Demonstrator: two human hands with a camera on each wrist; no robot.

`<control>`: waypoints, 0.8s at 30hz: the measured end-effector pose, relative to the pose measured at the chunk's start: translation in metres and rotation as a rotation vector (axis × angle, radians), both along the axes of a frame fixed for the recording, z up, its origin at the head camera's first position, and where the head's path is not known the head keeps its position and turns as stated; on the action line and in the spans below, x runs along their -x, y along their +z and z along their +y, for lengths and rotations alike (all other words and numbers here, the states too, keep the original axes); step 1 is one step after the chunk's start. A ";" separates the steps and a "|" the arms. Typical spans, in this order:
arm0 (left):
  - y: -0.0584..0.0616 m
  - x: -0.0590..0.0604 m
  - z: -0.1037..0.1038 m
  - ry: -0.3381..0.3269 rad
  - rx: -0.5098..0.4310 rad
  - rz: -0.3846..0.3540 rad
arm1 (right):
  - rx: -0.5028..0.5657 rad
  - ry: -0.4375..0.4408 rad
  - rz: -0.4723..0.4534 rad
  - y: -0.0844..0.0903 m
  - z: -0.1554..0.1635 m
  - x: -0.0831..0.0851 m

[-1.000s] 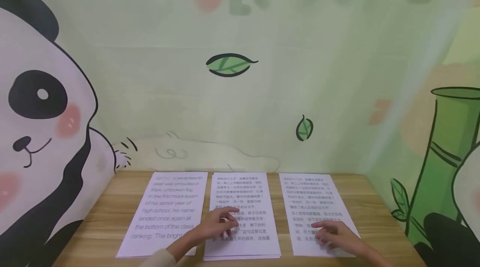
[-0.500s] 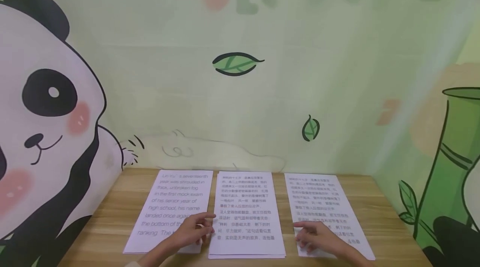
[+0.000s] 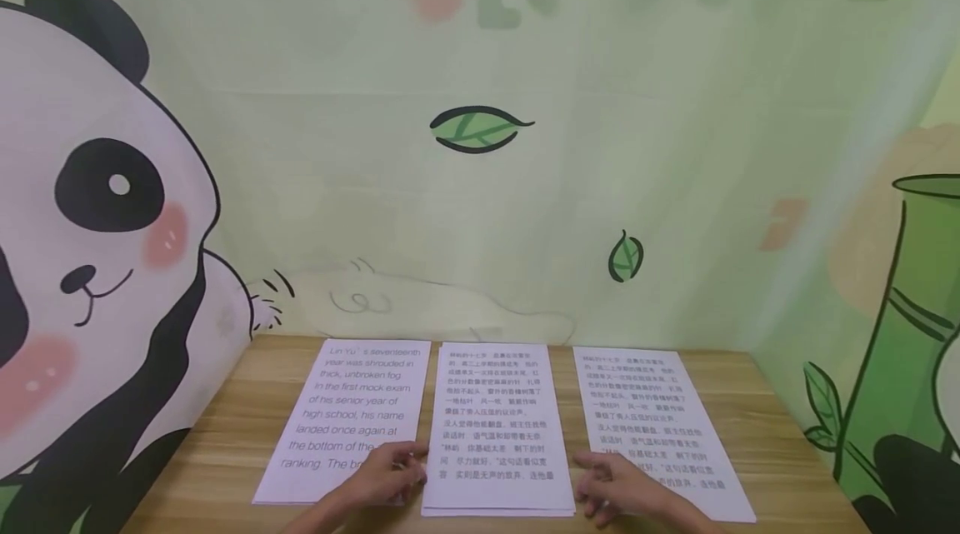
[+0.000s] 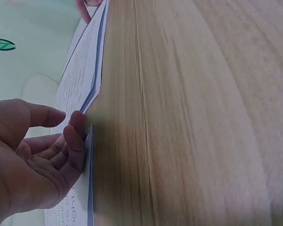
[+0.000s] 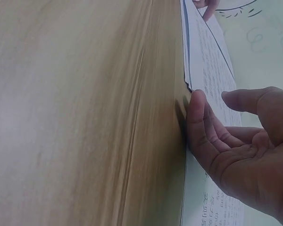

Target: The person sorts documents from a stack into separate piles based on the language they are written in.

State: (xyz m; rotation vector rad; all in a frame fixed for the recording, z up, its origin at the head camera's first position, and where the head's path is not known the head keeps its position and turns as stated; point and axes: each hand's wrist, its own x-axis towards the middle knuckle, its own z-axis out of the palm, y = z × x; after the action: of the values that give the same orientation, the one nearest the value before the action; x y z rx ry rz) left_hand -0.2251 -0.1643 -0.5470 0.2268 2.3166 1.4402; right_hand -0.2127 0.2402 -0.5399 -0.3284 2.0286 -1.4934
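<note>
Three printed paper stacks lie side by side on the wooden table. Between them, my left hand (image 3: pixel 386 474) is over the lower right part of the English-text stack (image 3: pixel 341 417), fingertips close to the left edge of the middle Chinese-text stack (image 3: pixel 491 426). On the other side, my right hand (image 3: pixel 618 486) is over the lower left of the right Chinese-text sheet (image 3: pixel 637 401), its fingertips near the middle stack's right edge. Both wrist views show loosely bent fingers with a gap to the thumb: left hand (image 4: pixel 42 160), right hand (image 5: pixel 245 150). Neither grips any paper.
Wooden tabletop (image 3: pixel 780 434) surrounds the papers and shows along their front edges. Behind it hangs a pale green printed backdrop (image 3: pixel 337 184) with a panda (image 3: pixel 150 184) at left and bamboo (image 3: pixel 900 309) at right.
My left hand has moved off the middle stack to the left and lower. The right hand has shifted toward the middle stack and lower. The camera view has turned slightly left.
</note>
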 end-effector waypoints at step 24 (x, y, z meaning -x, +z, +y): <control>0.007 -0.001 0.012 0.120 -0.039 0.048 | 0.033 -0.032 0.078 0.003 -0.005 -0.001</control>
State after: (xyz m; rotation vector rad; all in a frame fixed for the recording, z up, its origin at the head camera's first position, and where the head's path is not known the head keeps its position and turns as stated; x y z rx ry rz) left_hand -0.2241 -0.1526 -0.5399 0.1363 2.3778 1.5549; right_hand -0.2122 0.2355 -0.5367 -0.3745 2.0813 -1.5573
